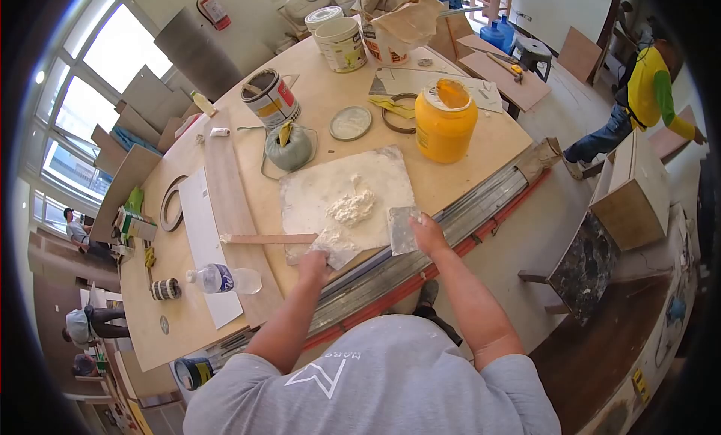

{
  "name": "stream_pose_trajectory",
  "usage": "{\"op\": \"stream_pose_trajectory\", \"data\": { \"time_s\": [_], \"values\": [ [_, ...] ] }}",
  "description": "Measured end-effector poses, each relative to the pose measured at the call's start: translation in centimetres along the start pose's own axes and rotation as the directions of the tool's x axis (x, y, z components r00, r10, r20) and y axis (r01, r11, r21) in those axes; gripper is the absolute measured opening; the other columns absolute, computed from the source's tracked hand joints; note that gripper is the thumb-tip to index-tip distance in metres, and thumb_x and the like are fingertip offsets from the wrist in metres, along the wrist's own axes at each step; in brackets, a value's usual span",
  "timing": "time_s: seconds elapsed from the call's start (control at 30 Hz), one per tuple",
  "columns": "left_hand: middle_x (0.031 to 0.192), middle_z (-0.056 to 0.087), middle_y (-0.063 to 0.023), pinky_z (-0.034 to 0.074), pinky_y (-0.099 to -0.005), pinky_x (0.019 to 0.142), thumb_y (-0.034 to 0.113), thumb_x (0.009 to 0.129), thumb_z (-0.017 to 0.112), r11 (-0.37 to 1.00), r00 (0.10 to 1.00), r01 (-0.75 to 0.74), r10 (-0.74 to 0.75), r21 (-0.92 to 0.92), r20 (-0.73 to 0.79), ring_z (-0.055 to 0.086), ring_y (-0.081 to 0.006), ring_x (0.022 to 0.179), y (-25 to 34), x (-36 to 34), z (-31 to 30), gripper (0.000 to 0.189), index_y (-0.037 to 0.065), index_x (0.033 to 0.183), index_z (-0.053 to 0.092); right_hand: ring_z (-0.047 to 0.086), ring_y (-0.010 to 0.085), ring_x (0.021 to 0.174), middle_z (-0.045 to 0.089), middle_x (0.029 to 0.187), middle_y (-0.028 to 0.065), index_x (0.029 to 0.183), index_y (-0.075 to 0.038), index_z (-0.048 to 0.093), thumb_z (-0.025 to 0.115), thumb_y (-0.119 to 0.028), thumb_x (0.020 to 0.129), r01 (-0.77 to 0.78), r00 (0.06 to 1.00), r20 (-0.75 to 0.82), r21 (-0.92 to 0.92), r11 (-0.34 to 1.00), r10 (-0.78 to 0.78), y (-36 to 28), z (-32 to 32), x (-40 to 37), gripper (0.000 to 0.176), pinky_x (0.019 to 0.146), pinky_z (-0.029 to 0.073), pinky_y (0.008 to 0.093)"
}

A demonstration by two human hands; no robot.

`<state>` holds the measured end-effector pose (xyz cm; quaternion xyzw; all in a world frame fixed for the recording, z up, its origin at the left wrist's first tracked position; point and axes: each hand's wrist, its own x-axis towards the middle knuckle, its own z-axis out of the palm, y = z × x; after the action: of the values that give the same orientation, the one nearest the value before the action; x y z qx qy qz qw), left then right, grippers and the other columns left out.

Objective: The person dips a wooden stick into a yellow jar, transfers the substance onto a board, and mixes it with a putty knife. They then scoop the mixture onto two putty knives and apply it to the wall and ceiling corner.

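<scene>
A heap of cream-coloured putty lies on a smeared flat board at the table's near edge. My left hand is closed on a putty-coated scraper, its blade over the board's near left corner. In my right hand is a second, squarish scraper, held at the board's right edge. A thin wooden stick reaches from the left up to the left scraper. Beyond the board sit a tied grey-green bag and an orange-yellow tub.
On the table are a water bottle, a paint can, a round lid and white buckets. Metal profiles line its near edge. A person in yellow stands at right, near a wooden box.
</scene>
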<state>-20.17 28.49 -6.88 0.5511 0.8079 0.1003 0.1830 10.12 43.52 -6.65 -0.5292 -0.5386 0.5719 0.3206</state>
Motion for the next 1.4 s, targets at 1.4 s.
{"op": "stream_pose_trajectory", "data": {
  "time_s": [1.4],
  "values": [
    [0.092,0.063,-0.0121,0.055,-0.0368,0.075,0.015,0.089,0.060,0.079,0.809,0.376,-0.513,-0.923,0.286,0.065,-0.0248,0.081,5.6,-0.4,-0.7,0.021,-0.002,0.100,0.061,0.059,0.0224,0.103,0.066,0.113,0.0170,0.120,0.004,0.059,0.055,-0.029,0.098,-0.083,0.966,0.256,0.169,0.982,0.038,-0.3,-2.3,0.8,0.040,0.092,0.044,0.0347]
  ]
}}
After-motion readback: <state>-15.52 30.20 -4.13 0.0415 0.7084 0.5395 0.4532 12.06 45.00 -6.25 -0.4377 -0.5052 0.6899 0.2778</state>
